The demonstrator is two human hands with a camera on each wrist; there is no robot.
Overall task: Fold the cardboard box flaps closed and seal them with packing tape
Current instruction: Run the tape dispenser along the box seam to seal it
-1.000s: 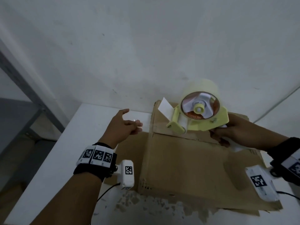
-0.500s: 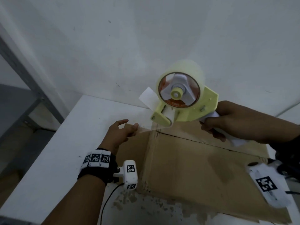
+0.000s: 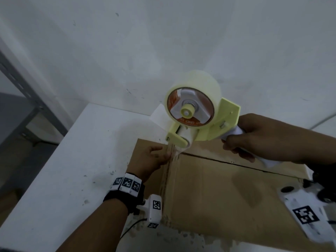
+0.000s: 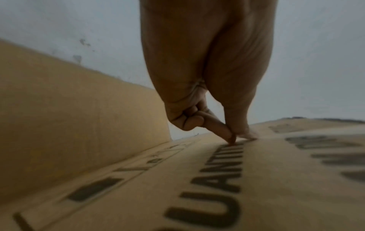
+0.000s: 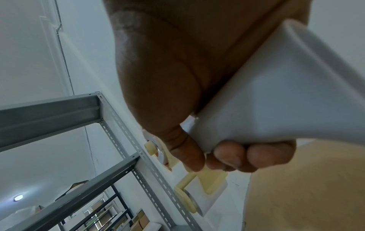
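Tape [image 3: 174,152] end sits pinched in the left hand [image 3: 151,160], pressed on the cardboard box [image 3: 227,193] side just under its fingertips. The right hand [image 3: 254,137] grips the tape gun [image 3: 198,122] handle, just above the box top seam.

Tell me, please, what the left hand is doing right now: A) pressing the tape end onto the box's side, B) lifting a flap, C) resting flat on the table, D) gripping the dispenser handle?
A: the left hand pinches the tape end against the box side, while the right hand holds the dispenser.
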